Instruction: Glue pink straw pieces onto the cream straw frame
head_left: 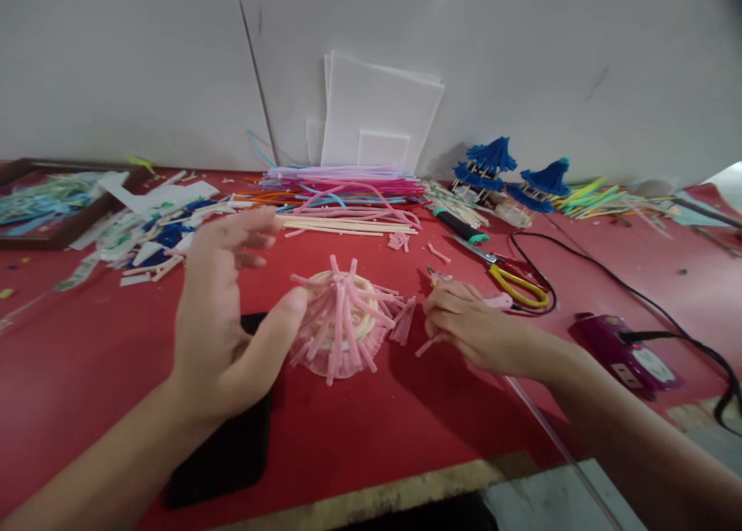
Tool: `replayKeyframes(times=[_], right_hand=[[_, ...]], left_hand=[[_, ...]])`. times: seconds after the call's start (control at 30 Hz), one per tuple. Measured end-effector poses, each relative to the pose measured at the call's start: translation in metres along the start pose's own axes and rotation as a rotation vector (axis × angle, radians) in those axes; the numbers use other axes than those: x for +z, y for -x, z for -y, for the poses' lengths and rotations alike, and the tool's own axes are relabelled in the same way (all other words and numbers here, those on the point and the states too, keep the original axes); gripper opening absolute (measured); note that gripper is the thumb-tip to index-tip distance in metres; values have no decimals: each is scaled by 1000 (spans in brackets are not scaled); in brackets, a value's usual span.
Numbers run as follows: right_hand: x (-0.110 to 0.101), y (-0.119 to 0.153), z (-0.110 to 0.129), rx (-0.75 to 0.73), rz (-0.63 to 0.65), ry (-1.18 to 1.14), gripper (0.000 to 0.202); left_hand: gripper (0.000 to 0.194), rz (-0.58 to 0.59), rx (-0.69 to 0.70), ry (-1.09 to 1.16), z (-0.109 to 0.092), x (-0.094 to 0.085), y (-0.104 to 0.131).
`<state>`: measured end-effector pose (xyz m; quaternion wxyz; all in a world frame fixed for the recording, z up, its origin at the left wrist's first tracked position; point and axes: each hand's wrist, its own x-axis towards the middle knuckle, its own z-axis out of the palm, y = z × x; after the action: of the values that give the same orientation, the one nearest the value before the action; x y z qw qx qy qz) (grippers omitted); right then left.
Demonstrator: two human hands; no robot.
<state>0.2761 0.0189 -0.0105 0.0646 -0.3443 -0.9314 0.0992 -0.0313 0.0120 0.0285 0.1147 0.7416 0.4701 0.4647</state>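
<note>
A small cone-shaped model (341, 322), like a roof of pink fuzzy pipe cleaner pieces over a cream coiled ring, stands on the red table. My left hand (229, 322) is raised on its left side, fingers apart, the thumb tip close to its pink strips; I cannot tell if they touch. My right hand (461, 318) is closed at the right, with a short pink strip (426, 347) sticking out below the fingers. Behind that hand lies a pink-handled tool (498, 301), mostly hidden. Cut pink strips (404, 321) lie between model and hand.
Bundles of coloured pipe cleaners (348, 187) lie at the back. Yellow-handled pliers (515, 284), a green-and-black handle (461, 226) and blue-roofed models (487, 164) are at right. A purple power strip (626, 353) has a black cable. A black phone (232, 454) lies under my left wrist.
</note>
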Motion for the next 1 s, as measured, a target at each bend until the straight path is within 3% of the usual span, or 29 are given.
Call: replayKeyframes(times=[0.07,0.13,0.2,0.27,0.33,0.5,0.57,0.73,1.0], right_hand=[[-20,-6,7,-95,-26,-91,17],[-44,-14,18,-74,-193,-146,18],[-64,-26,31,-60,-448,-148,14],[-77,-39,44,-46,-640,-177,15],[-82,-51,55,-91,-751,-261,14],[-75,-75,67,-116,-968,-505,13],[-71,-81,67,-127,-1007,-567,14],[-65,-85,55,-179,-969,-614,13],[-66,-81,41,-277,-867,-643,12]], left_hand=[[30,-55,43,-62,-20,-8,-18],[27,-54,80,11,-39,-13,-35],[31,51,152,75,-54,-15,-49],[32,206,243,-30,-62,-15,-58],[25,253,305,-115,-65,-14,-63],[11,131,318,-125,-58,-18,-66],[11,117,325,-135,-54,-21,-66],[10,128,295,-142,-52,-21,-67],[10,245,412,-186,-43,-22,-74]])
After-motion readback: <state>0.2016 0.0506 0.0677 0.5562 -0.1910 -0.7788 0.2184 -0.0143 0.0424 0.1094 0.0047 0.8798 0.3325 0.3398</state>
